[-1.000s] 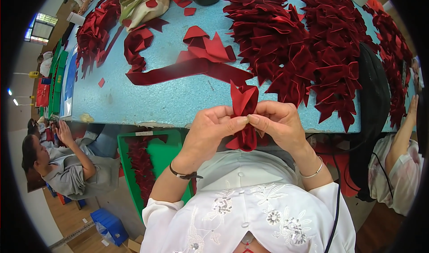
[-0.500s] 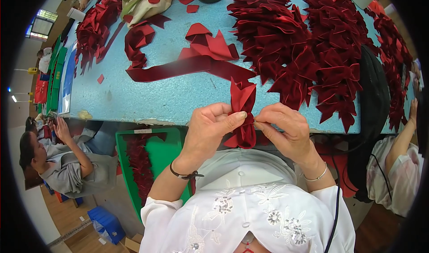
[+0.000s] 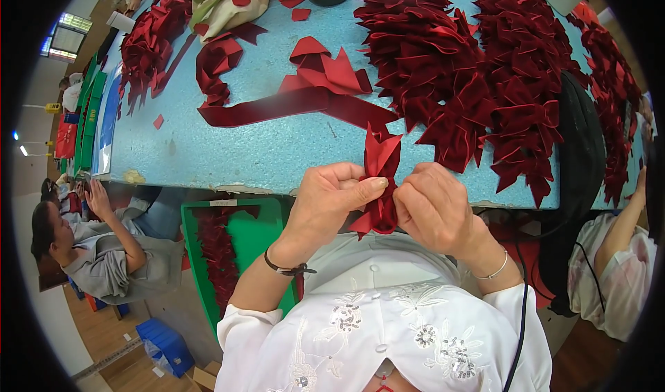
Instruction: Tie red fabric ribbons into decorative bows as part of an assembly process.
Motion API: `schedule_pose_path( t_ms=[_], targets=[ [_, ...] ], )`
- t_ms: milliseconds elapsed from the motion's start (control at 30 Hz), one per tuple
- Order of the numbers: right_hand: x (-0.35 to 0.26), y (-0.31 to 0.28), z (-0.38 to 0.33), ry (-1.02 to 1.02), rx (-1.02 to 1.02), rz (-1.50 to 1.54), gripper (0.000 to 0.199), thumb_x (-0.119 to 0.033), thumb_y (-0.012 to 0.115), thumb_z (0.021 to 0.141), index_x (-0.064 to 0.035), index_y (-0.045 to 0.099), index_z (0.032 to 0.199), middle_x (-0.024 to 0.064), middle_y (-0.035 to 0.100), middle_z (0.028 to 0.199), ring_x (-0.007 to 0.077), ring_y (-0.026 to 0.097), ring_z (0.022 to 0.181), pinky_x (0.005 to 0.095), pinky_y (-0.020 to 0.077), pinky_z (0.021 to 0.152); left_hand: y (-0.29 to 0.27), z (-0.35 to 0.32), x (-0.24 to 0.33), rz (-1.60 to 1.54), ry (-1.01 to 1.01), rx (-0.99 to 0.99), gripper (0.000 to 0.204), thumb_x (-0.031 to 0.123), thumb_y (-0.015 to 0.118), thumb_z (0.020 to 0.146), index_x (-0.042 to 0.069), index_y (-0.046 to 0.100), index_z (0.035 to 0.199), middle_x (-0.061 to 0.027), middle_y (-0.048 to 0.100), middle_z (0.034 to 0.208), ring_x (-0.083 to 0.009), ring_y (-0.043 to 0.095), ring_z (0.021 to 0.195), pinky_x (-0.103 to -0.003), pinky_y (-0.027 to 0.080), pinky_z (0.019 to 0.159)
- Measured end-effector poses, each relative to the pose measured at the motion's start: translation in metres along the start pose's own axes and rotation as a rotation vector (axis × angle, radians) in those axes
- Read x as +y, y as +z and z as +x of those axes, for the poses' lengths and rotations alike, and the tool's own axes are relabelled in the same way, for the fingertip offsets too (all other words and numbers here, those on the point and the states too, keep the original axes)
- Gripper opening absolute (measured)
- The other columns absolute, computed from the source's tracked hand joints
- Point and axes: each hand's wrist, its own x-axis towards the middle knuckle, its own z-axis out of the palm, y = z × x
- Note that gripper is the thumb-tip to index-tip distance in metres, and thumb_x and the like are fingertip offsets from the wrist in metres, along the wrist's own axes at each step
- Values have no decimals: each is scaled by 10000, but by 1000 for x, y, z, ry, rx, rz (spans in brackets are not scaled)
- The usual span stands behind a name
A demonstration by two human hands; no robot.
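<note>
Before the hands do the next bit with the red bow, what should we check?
1. Left hand pinches the red bow: ok.
2. Right hand grips its other side: ok.
3. Bow is above the blue table edge, clear of the bow pile: ok.
4. Loose red ribbon strip lies apart from the hands: ok.
5. Bow's middle is tied tight: cannot tell, fingers cover it.

red bow [image 3: 379, 184] lowered slightly toward table edge, left hand [image 3: 331, 201] thumb now pressed across bow's middle, right hand [image 3: 433, 208] closer in
</note>
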Motion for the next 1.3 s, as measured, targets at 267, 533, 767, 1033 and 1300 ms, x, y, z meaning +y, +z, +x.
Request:
schedule_pose_path(
  t_ms=[267,533,767,1033,1300],
  targets=[
    [0,-2,-2,-10,0,29,286,132,621,595,40,526,848,122,535,739,277,543,603,358,462,521,-3,2,-3,-157,-101,-13,188,179,632,873,-3,649,830,12,591,715,-33,455,608,-177,348,544],
    [-1,-12,-3,176,-45,310,137,74,632,679,27,553,781,106,554,689,245,533,569,319,415,489,-2,-4,-1,-185,-46,-39,251,229,562,923,-2,643,863,17,579,737,-40,462,638,-193,368,581],
    [-6,-12,-3,463,-105,403,102,17,655,744,-1,567,695,73,542,599,189,506,506,291,355,453,-7,-4,-4,-172,-8,-94,246,205,572,914,-33,635,920,-2,603,776,-58,522,701,-206,432,662],
    [-6,-17,-4,519,-154,470,85,25,660,739,2,581,721,81,564,632,179,523,531,283,375,467,-6,-10,6,-61,-63,-231,318,12,612,834,-74,553,1135,-72,648,903,-67,569,841,-216,478,726],
    [-3,-11,6,268,4,318,204,68,693,648,1,607,821,94,589,725,221,561,610,308,421,507,3,-11,11,-132,-37,-215,563,-62,609,793,-75,382,1308,-136,637,1032,-123,592,917,-264,500,803]
  ],
)
